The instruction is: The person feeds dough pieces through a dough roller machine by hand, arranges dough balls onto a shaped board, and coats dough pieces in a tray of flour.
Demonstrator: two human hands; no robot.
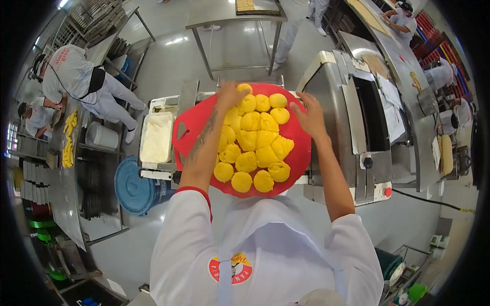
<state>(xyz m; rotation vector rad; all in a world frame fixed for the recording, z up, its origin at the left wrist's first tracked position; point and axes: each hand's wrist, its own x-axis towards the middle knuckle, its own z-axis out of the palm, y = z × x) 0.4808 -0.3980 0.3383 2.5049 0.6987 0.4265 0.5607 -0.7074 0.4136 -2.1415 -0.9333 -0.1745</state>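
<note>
A red board (201,115) lies in front of me, covered with several yellow dough balls (246,162). In the middle, some dough pieces (258,133) press against each other as one divided slab. My left hand (229,97) reaches over the board's far left part, its fingers curled against a dough ball (244,88) at the far edge. At the far right edge of the board is my right hand (310,116), thumb and fingers apart, holding nothing and beside a round dough ball (278,100). The left forearm hides some of the board.
A steel machine (326,107) stands right of the board. On the left are a white tub of pale powder (157,137) and a blue lidded bin (135,186). A steel table (235,18) is ahead. Co-workers in white (76,71) stand at side benches.
</note>
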